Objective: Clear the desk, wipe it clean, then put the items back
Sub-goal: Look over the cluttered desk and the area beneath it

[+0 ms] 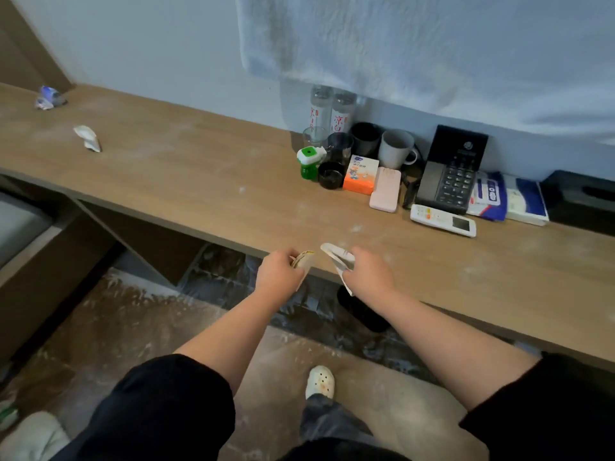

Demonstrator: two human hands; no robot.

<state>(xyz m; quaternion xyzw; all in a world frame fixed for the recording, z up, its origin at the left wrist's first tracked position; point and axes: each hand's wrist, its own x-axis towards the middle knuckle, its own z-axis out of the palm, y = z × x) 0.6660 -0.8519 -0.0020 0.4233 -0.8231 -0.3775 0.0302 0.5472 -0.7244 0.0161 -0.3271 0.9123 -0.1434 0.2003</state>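
Observation:
A long wooden desk (206, 174) dusted with white powder runs across the view. My left hand (278, 276) grips a tan, folded scrap of wrapper (304, 259) just off the desk's front edge. My right hand (367, 276) pinches a white crumpled paper scrap (337, 257) over the same edge. Another crumpled white scrap (88, 138) lies on the desk at the left, and a blue-white wrapper (50, 98) sits in the far left corner.
Items cluster at the back right: two water bottles (331, 109), glasses, mugs (396, 149), a green bottle (309, 163), an orange box (361, 174), a pink case (386, 189), a phone (452, 174), a white remote (442, 221), packets, a black tissue box (582, 197). A white towel (432, 44) hangs above.

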